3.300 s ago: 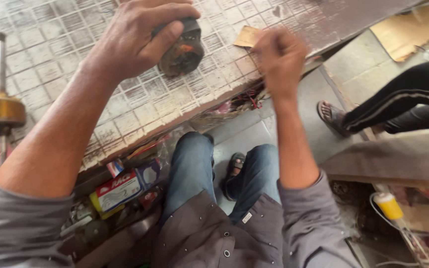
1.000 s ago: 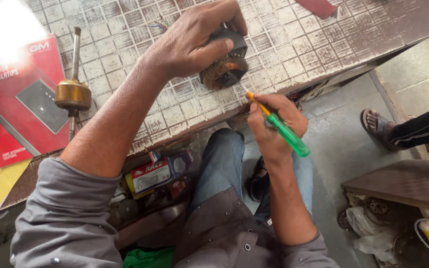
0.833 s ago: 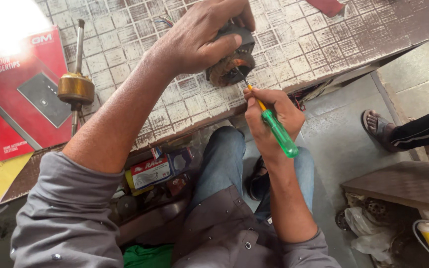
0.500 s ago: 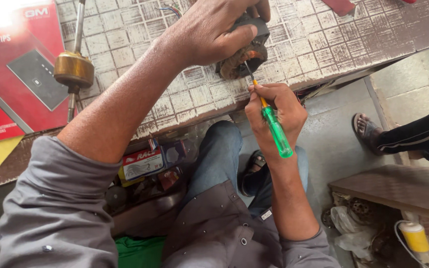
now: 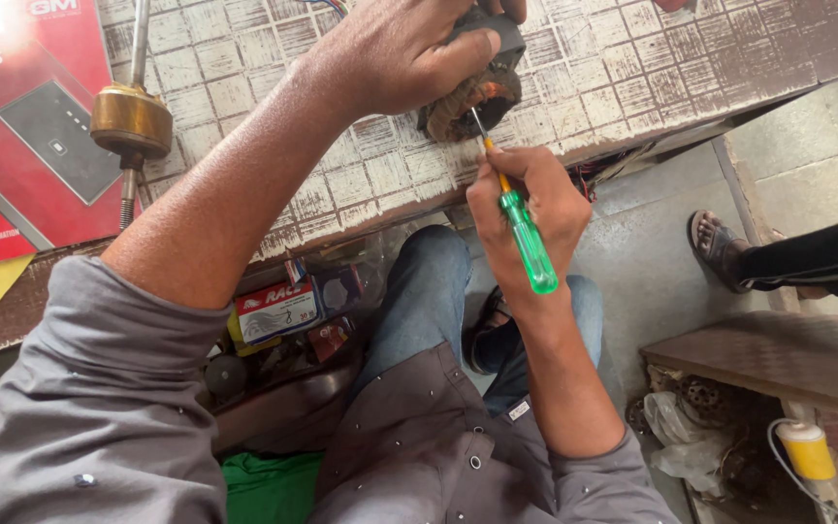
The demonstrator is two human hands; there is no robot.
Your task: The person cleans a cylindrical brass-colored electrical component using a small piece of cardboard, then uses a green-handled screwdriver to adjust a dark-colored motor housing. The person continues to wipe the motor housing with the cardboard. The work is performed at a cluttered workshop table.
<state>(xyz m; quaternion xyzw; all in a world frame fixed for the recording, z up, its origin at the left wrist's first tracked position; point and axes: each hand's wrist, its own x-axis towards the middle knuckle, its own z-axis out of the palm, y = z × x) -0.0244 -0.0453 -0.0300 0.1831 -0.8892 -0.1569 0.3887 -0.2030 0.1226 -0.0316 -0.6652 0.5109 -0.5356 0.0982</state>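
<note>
A worn workbench (image 5: 632, 68) with a checked, peeling top fills the upper half of the view, its front edge running from about 8 o'clock up to 3 o'clock. At 10 o'clock on it lies a red printed box (image 5: 21, 146), and just beside that, toward 11 o'clock, a steel shaft carrying a brass bush (image 5: 131, 118). At 12 o'clock, near the bench edge, sits the piece being worked on: a small motor winding (image 5: 472, 92) with a dark core and brown copper coils. The left hand (image 5: 400, 53) is clamped over its top, thumb pressed against the side, pinning it to the bench. Just below, at the centre of the view, the right hand (image 5: 528, 199) is closed around a screwdriver with a green handle (image 5: 526, 238), whose tip meets the lower face of the coils. Judged from this, the work is in its middle: the winding is steadied and the tool is set to it, but nothing lies loose or detached beside it, so whatever is being pried or loosened looks not yet free. At 3 o'clock another person's sandalled foot (image 5: 715, 247) rests on the floor, well apart.
</note>
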